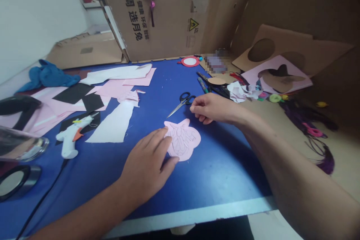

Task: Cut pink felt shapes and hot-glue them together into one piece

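A pink flower-shaped cutout (184, 140) with a drawn or stitched outline lies on the blue table, possibly paper or felt. My left hand (149, 157) grips its left side, fingertips along the upper left edge and thumb at the lower edge. Beyond the cutout is a pair of scissors (177, 108) with black handles, blades slightly apart and tips towards the cutout. My right hand (206, 108) hovers close to the handles, its fingers curled and pinched together. Whether anything is between those fingertips is hidden.
White cloth (114, 122), black pieces and pink sheets (115, 88) lie at the left. A white glue gun (71, 137), a tape roll (19, 182) and a clear glass (25, 144) stand nearby. Cardboard walls (171, 18) enclose the back; pens, crumpled paper (239, 92) and purple tassels (327, 159) lie right.
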Available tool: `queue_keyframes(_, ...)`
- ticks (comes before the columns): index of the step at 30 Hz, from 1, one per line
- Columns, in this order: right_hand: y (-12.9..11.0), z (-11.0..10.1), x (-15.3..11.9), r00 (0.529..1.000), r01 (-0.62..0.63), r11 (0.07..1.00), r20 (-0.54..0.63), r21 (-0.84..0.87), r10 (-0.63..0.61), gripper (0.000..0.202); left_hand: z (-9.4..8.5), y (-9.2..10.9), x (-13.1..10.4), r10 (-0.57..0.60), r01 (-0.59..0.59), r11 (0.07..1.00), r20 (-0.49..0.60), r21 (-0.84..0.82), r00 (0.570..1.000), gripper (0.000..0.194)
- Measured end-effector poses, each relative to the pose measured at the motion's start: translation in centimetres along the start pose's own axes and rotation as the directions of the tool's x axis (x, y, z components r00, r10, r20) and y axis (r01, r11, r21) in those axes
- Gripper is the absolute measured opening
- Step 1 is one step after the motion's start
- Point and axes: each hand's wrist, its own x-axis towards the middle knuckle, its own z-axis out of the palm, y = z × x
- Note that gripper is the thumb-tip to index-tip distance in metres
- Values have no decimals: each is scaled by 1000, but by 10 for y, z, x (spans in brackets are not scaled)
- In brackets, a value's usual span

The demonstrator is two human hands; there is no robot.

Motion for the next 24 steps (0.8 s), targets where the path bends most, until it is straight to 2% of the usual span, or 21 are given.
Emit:
queue_keyframes(4,-4,-2,-6,998,-20,984,68,177,8,22,-4,-13,2,-116,115,993,-41,-11,992,27)
queue_keyframes(10,-6,3,-9,991,-40,966,134,256,5,20,-10,-16,6,-169,170,982,17,-77,985,31)
queue_keyframes(24,-8,6,-10,987,-33,953,159,302,-16,21,-6,-16,5,-151,149,980,-9,-133,988,32)
